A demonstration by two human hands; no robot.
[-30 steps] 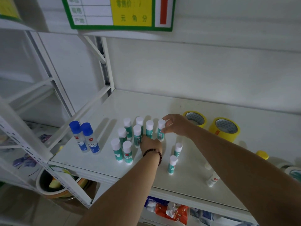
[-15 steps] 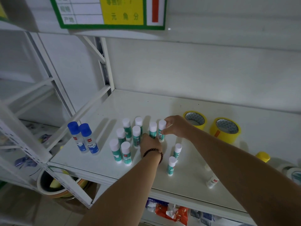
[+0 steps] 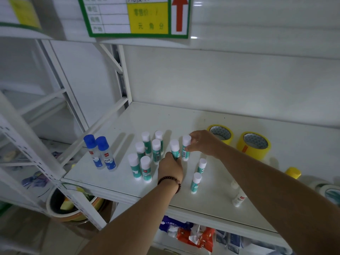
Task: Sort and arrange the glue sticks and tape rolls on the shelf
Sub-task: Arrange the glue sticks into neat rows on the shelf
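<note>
Several green-and-white glue sticks (image 3: 145, 168) stand upright in a cluster on the white shelf (image 3: 211, 197). My left hand (image 3: 170, 167) grips the lower part of one stick (image 3: 174, 147) at the cluster's right side. My right hand (image 3: 203, 142) pinches the neighbouring stick (image 3: 185, 148) just to its right. Two smaller glue sticks (image 3: 201, 165) (image 3: 195, 182) stand apart in front of it. Two yellow tape rolls (image 3: 219, 133) (image 3: 254, 144) lie flat behind my right forearm.
Two blue-capped liquid glue bottles (image 3: 100, 153) stand near the shelf's left edge. A small white stick (image 3: 238, 198) lies on its side by my right arm; a yellow cap (image 3: 293, 173) and a pale tape roll (image 3: 329, 190) sit far right. Packets lie on the shelf below.
Both hands have stayed on their two sticks, which have shifted slightly closer together. The camera has tilted up a little.
</note>
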